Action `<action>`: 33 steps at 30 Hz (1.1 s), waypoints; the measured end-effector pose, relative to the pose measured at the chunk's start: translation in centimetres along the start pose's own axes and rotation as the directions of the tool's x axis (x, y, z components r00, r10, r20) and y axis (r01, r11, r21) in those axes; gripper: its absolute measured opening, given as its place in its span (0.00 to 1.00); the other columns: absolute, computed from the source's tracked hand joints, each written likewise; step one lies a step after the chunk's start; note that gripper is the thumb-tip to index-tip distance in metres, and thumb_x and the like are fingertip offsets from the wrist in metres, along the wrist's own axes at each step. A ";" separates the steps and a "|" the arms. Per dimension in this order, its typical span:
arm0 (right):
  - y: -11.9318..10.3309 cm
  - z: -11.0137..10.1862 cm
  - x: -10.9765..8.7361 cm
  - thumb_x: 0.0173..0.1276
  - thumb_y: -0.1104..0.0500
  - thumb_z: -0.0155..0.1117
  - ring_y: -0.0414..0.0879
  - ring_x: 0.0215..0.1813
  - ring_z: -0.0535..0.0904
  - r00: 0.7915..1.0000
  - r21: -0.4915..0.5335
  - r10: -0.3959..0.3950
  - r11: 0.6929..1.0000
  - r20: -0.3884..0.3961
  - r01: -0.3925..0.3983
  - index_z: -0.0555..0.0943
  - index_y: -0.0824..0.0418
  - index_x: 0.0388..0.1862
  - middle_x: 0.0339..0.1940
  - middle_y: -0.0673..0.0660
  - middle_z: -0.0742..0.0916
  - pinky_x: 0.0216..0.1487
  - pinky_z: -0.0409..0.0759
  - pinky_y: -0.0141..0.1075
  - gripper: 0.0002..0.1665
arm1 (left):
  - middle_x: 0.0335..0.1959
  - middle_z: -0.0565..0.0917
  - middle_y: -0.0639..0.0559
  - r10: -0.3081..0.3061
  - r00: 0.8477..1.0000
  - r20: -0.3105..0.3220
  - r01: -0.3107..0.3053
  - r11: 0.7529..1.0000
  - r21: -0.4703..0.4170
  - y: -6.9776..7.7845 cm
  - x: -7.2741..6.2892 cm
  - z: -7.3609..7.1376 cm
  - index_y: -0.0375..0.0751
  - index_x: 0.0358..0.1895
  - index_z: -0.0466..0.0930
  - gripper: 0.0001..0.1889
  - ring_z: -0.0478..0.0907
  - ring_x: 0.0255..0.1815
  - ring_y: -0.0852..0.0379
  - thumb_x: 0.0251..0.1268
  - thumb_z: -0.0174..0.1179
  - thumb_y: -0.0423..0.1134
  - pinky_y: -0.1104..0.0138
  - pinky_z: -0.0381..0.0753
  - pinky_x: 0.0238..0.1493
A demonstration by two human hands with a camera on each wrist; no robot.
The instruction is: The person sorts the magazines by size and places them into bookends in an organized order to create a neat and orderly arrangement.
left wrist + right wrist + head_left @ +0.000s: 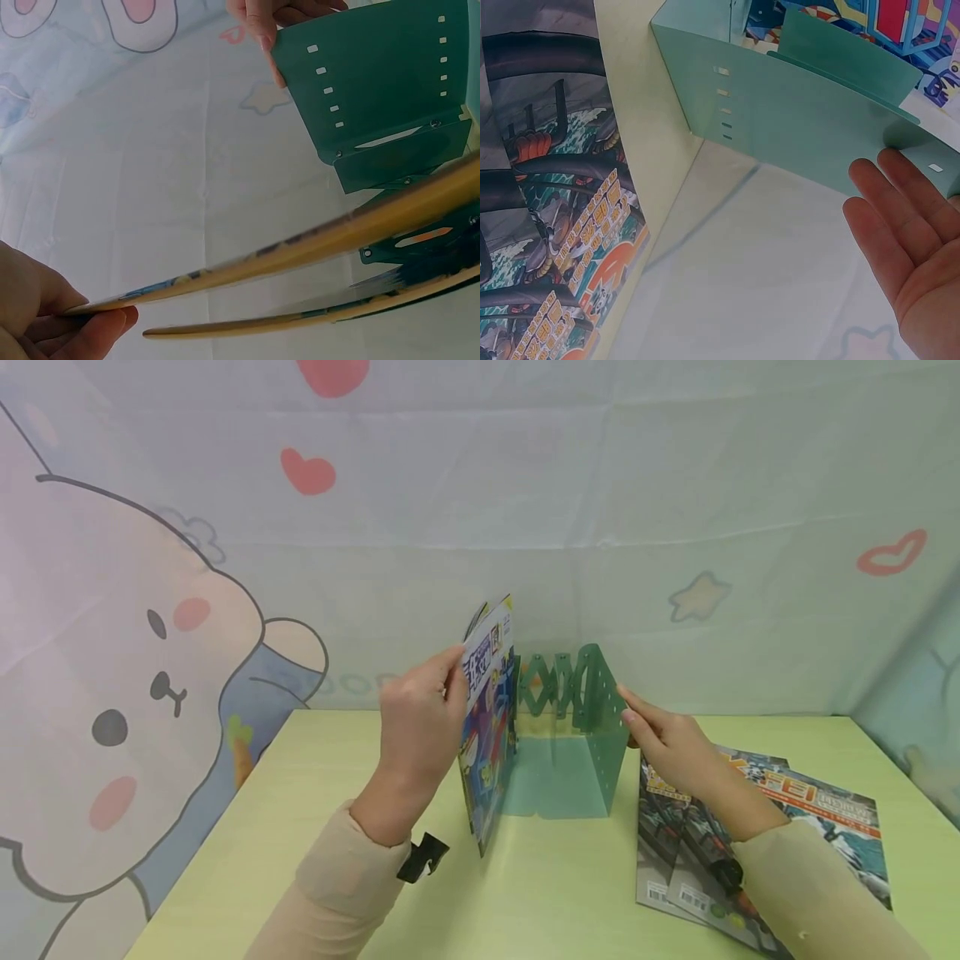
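A colorful magazine [491, 718] stands upright, its edge pinched between thumb and fingers of my left hand [423, 714]. Just beside it, in the left wrist view, runs a second magazine [247, 328], close against the far panel of a green expandable bookend [558, 777]. Its right-hand panel [375, 82] has a row of small slots along each side. My right hand [667, 735] pinches the upper edge of that panel between thumb and index finger. The other fingers [900, 202] extend along its outer face in the right wrist view.
Several magazines [832, 810] lie overlapping on the pale yellow table [300, 827] at the right, partly under my right forearm. A printed cloth [465, 468] with hearts and a cartoon animal hangs behind the table.
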State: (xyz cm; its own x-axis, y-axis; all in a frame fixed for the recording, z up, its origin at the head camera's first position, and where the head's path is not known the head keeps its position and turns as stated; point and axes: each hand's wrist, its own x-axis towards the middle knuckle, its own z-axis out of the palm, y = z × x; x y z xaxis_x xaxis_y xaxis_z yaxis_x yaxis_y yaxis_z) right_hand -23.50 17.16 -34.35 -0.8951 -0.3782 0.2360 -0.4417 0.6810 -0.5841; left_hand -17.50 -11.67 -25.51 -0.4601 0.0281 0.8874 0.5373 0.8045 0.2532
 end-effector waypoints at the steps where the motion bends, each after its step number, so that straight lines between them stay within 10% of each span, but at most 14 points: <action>1: 0.0 0.0 0.0 0.78 0.45 0.37 0.51 0.42 0.82 1.000 -0.002 0.002 1.000 0.002 -0.002 0.52 0.52 0.76 0.40 0.61 0.86 0.33 0.71 0.39 0.32 | 0.23 0.85 0.41 0.000 1.000 0.002 0.000 1.000 0.001 0.0 0.0 0.1 0.28 0.41 0.85 0.11 0.61 0.10 0.59 0.62 0.53 0.25 0.71 0.53 0.16; 33: -0.1 0.1 0.0 0.77 0.42 0.35 0.53 0.45 0.82 0.999 -0.012 0.044 0.999 0.013 -0.044 0.51 0.49 0.77 0.43 0.62 0.85 0.36 0.73 0.40 0.33 | 0.33 0.87 0.39 0.064 0.998 0.004 -0.064 0.997 0.040 0.3 -1.8 3.7 0.27 0.43 0.84 0.10 0.85 0.27 0.49 0.59 0.59 0.26 0.64 0.82 0.27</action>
State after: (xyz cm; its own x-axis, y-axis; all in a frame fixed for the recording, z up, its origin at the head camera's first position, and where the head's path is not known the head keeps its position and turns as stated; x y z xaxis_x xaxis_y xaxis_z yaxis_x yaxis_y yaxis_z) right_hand -23.50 17.03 -34.37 -0.9129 -0.3561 0.1994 -0.4025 0.7044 -0.5847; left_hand -19.14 -9.29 -28.50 -0.4270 0.0819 0.9005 0.5373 0.8240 0.1799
